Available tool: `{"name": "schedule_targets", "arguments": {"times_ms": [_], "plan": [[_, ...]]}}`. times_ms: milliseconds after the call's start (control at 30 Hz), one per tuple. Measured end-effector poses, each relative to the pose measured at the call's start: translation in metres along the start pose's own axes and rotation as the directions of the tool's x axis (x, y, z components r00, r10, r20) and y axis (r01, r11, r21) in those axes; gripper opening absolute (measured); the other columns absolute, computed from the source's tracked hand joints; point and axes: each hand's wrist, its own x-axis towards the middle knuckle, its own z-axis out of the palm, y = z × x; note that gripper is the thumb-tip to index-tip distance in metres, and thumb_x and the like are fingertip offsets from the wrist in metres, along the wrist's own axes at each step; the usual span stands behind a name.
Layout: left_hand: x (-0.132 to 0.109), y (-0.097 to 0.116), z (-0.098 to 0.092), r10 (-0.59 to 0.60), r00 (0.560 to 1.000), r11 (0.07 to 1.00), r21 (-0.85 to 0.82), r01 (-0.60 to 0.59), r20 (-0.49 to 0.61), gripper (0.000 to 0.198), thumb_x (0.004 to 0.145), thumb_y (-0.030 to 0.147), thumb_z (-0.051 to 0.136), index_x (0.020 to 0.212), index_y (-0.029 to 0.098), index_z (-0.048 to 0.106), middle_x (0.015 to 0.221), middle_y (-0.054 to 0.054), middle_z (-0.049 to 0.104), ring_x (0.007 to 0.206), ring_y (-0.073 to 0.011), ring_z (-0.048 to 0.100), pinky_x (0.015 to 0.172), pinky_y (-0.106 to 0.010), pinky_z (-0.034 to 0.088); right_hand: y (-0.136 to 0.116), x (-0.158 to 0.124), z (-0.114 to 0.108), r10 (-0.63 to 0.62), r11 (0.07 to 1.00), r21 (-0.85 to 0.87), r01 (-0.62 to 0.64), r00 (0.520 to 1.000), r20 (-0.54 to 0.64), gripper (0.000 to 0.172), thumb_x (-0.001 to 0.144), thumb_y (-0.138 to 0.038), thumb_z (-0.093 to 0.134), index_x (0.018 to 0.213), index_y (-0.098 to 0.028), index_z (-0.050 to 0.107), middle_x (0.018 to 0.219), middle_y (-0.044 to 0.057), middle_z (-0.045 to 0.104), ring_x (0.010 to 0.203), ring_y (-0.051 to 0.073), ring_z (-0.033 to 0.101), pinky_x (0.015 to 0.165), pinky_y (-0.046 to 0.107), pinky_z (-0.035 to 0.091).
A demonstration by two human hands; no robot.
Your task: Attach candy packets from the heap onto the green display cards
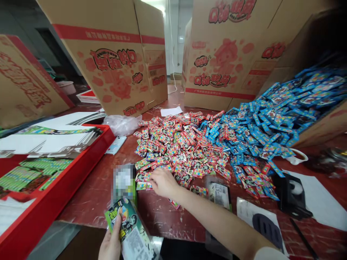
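**Head view: picking red sachets for the green pouch**

Item 1. Right hand (pixel 162 182). Your right hand reaches across the dark red table (pixel 94 195) and rests palm down on the near edge of the red sachet pile (pixel 184 148). The fingers are curled loosely over a few sachets at the pile's left corner. They look half closed in a pinch, but whether a sachet is already caught between them cannot be told, since the fingertips are hidden under the hand.

Item 2. Left hand (pixel 111 243). Your left hand sits low at the bottom edge of the view and is closed around the green pouch (pixel 126 224), thumb on its printed face, holding it tilted with its top end towards the pile.

Item 3. Method, as a judgement. Take sachets from the loose near edge and not from deep in the heap, so the pile does not slide. Lift a small pinch that you can count. Keep the pouch near the pile so the carry is short.

Item 4. Surroundings. The blue sachet pile (pixel 260 133) spills from a tipped carton (pixel 325 122) on the right and touches the red pile along their shared edge, so pick well clear of that seam. A red tray (pixel 54 198) with green packs and white card lies to the left. A black tape dispenser (pixel 292 195) stands to the right, near the blue spill.
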Motion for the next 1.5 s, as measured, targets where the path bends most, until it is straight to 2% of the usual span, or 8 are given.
{"name": "schedule_targets", "arguments": {"times_ms": [300, 533, 733, 867, 1000, 1233, 1367, 1500], "plan": [[0.002, -0.004, 0.017, 0.104, 0.991, 0.994, 0.02, -0.106, 0.087, 0.021, 0.085, 0.032, 0.056, 0.098, 0.018, 0.065, 0.076, -0.001, 0.072, 0.084, -0.0207, 0.067, 0.083, -0.028, 0.052, 0.014, -0.076, -0.002, 0.168, 0.984, -0.049, -0.169, 0.985, -0.03, 0.056, 0.076, -0.017, 0.059, 0.128, -0.015, 0.04, 0.115, 0.012, 0.053, 0.102, 0.025, 0.047, 0.085, 0.039, 0.044], [-0.008, -0.011, 0.032, 0.085, 0.984, 0.994, 0.054, -0.095, 0.16, 0.023, 0.085, 0.021, 0.055, 0.107, 0.018, 0.063, 0.088, -0.005, 0.072, 0.087, -0.0221, 0.066, 0.085, -0.032, 0.052, 0.023, -0.076, 0.016, 0.319, 0.929, 0.253, -0.269, 0.93, -0.184, 0.036, 0.075, -0.018, 0.056, 0.111, -0.018, 0.055, 0.101, 0.01, 0.061, 0.092, 0.025, 0.054, 0.082, 0.04, 0.044], [-0.013, -0.013, 0.031, 0.038, 0.969, 0.997, 0.058, -0.053, 0.244, 0.032, 0.083, 0.028, 0.059, 0.114, 0.02, 0.059, 0.094, -0.004, 0.071, 0.084, -0.0225, 0.067, 0.08, -0.033, 0.054, 0.045, -0.078, -0.005, 0.674, 0.366, 0.857, -0.362, 0.739, 0.025, 0.038, 0.067, -0.033, 0.065, 0.099, -0.013, 0.061, 0.074, 0.003, 0.06, 0.058, 0.013, 0.054, 0.051, 0.025, 0.043], [-0.022, -0.019, 0.051, -0.021, 0.927, 1.0, 0.029, 0.011, 0.375, 0.043, 0.076, 0.03, 0.067, 0.116, 0.018, 0.057, 0.091, -0.007, 0.071, 0.08, -0.0263, 0.067, 0.075, -0.038, 0.056, 0.042, -0.096, -0.036, 0.649, 0.14, 0.928, -0.345, 0.74, 0.178, 0.047, 0.057, -0.041, 0.076, 0.094, -0.015, 0.065, 0.083, 0.005, 0.065, 0.065, 0.015, 0.057, 0.052, 0.024, 0.042], [-0.028, -0.032, 0.076, -0.05, 0.829, 0.996, 0.088, 0.001, 0.558, 0.042, 0.068, 0.036, 0.074, 0.104, 0.018, 0.064, 0.091, -0.005, 0.071, 0.083, -0.0261, 0.067, 0.074, -0.033, 0.055, 0.018, -0.115, -0.046, 0.595, 0.094, 0.956, -0.277, 0.786, 0.169, 0.036, 0.051, -0.037, 0.083, 0.075, -0.016, 0.065, 0.073, 0.001, 0.065, 0.065, 0.013, 0.057, 0.063, 0.025, 0.043], [-0.035, -0.047, 0.092, -0.123, 0.574, 0.933, 0.291, -0.211, 0.809, 0.039, 0.064, 0.04, 0.077, 0.093, 0.015, 0.065, 0.08, -0.006, 0.072, 0.07, -0.0236, 0.067, 0.057, -0.027, 0.052, 0.012, -0.154, -0.025, 0.309, -0.536, 0.784, -0.313, 0.792, 0.527, 0.038, 0.06, -0.043, 0.079, 0.079, -0.015, 0.06, 0.064, -0.001, 0.057, 0.054, 0.01, 0.054, 0.053, 0.023, 0.044], [-0.032, -0.038, 0.097, -0.09, 0.581, 0.878, 0.34, -0.337, 0.809, 0.04, 0.073, 0.04, 0.069, 0.104, 0.017, 0.059, 0.088, -0.005, 0.071, 0.074, -0.0208, 0.066, 0.065, -0.027, 0.052, 0.035, -0.166, -0.055, 0.303, -0.4, 0.873, -0.28, 0.858, 0.414, 0.054, 0.057, -0.025, 0.083, 0.104, -0.02, 0.054, 0.078, -0.001, 0.058, 0.055, 0.01, 0.057, 0.052, 0.022, 0.046], [-0.026, -0.034, 0.101, -0.045, 0.661, 0.82, 0.406, -0.404, 0.749, 0.044, 0.075, 0.046, 0.065, 0.108, 0.018, 0.055, 0.093, -0.004, 0.07, 0.081, -0.021, 0.065, 0.073, -0.027, 0.051, 0.052, -0.165, -0.099, 0.44, -0.066, 0.99, -0.124, 0.887, 0.14, 0.052, 0.069, -0.03, 0.075, 0.111, -0.028, 0.045, 0.093, 0.0, 0.056, 0.068, 0.013, 0.058, 0.059, 0.027, 0.05]]}}
